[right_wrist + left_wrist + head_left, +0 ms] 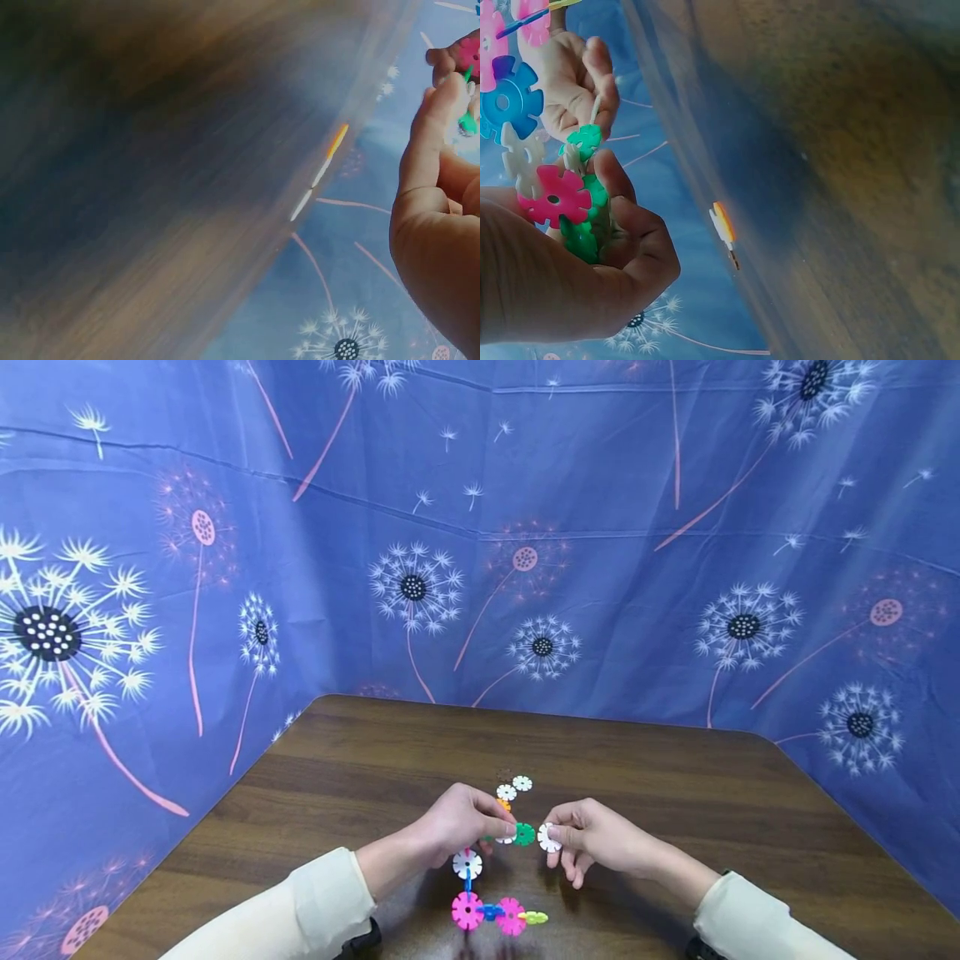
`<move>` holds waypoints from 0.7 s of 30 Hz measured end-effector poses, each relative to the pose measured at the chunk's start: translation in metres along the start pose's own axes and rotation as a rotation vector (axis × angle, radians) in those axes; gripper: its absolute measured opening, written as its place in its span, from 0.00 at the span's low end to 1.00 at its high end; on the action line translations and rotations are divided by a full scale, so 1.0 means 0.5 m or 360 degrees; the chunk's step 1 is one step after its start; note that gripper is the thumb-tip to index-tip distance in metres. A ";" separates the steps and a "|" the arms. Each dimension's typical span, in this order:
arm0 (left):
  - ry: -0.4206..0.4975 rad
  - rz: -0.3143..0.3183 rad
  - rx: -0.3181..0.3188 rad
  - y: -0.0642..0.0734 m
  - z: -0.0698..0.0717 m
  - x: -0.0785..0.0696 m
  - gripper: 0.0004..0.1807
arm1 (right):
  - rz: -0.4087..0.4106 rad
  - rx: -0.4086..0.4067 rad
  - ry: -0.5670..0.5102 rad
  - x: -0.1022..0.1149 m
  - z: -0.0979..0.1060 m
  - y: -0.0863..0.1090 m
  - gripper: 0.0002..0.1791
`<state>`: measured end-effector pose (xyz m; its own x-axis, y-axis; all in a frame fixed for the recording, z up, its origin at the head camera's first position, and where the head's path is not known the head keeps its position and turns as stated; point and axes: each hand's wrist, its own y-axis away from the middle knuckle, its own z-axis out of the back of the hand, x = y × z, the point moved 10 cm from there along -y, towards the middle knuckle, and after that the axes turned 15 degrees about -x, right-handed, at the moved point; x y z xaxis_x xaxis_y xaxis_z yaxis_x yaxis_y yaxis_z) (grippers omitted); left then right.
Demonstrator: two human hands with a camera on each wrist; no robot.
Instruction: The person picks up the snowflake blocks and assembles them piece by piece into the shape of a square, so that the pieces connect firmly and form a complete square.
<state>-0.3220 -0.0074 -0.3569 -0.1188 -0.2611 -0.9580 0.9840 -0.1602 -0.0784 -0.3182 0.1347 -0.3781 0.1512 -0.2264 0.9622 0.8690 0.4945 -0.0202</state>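
Note:
My left hand (459,820) pinches a chain of notched plastic snowflake discs near its green disc (524,835). From there the chain bends toward me through a white disc (467,864), a pink disc (467,911), a blue disc (491,912), a second pink disc (512,916) and a yellow-green disc (535,917). In the left wrist view, a red-pink disc (553,198) and green discs sit at the left fingers. Just right of the green end, my right hand (600,839) pinches a single white disc (548,838) between thumb and fingers, its other fingers loosely bent.
Beyond the hands, loose discs lie flat on the brown wooden table (360,752): an orange disc (503,806), a white disc (506,792), another white disc (522,783) and a brown disc (504,773). A blue dandelion-print cloth (465,468) hangs behind the table.

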 end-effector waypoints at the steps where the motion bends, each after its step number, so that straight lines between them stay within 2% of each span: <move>1: 0.0004 -0.0003 -0.0001 -0.001 0.000 -0.002 0.02 | -0.0009 0.0005 -0.0030 0.002 -0.002 0.001 0.15; 12: 0.0002 -0.0019 -0.0013 -0.008 0.004 -0.013 0.03 | -0.0043 0.0034 -0.0160 0.020 -0.011 0.012 0.16; 21: -0.0005 -0.0026 0.0054 -0.009 -0.001 -0.020 0.03 | -0.0031 0.0092 -0.0170 0.032 -0.022 0.018 0.14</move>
<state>-0.3253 -0.0035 -0.3470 -0.1352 -0.2614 -0.9557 0.9768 -0.1965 -0.0845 -0.3027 0.1263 -0.3659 0.0808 -0.1475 0.9858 0.8421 0.5391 0.0116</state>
